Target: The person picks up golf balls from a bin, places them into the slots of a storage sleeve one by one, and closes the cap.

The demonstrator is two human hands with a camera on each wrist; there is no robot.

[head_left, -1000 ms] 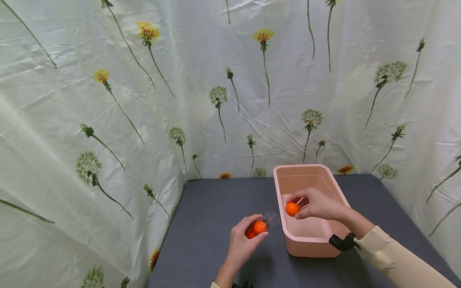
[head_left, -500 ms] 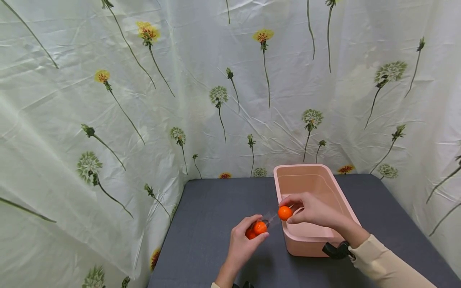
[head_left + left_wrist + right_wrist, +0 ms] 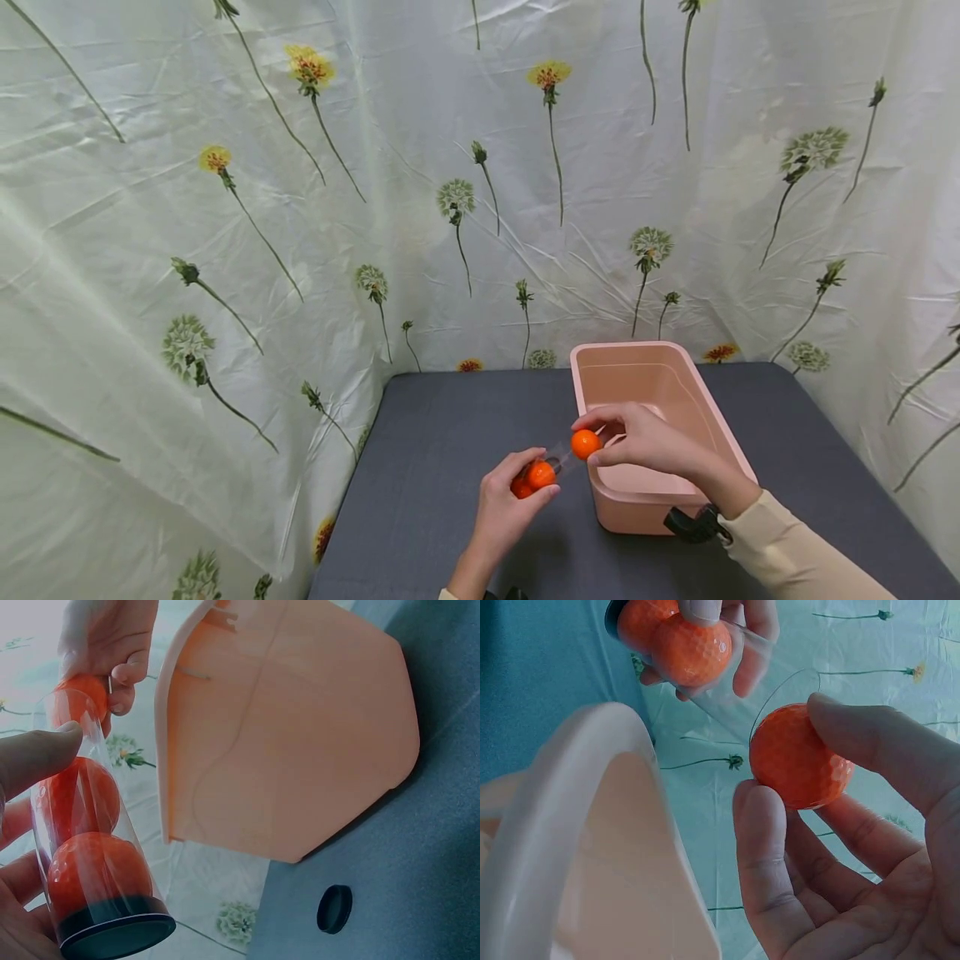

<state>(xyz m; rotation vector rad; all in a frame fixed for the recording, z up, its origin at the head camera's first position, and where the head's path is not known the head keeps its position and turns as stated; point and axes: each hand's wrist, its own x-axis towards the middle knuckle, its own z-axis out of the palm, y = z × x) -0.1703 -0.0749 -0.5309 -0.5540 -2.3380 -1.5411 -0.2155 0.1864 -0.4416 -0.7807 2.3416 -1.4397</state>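
My left hand (image 3: 504, 498) grips a clear plastic tube (image 3: 133, 825) with a black cap on its lower end. Two orange golf balls (image 3: 97, 870) sit inside, one against the other at the capped end. Between thumb and fingertips, my right hand (image 3: 648, 440) pinches another orange golf ball (image 3: 799, 759) right at the tube's uncapped mouth. In the right wrist view the tube's rim passes by that ball's edge; how far in it is, I cannot tell. Both hands are above the table, the right one over the left wall of a pink bin (image 3: 630, 515).
The bin stands on a dark grey table (image 3: 450, 417), towards its right side. A small black cap (image 3: 334, 909) lies on the table near the bin. Behind and at the sides hangs a pale curtain (image 3: 420, 125) printed with dandelions.
My right hand has moved left with its golf ball, from above the bin's inside to the mouth of the tube. The left hand and tube have stayed nearly still.
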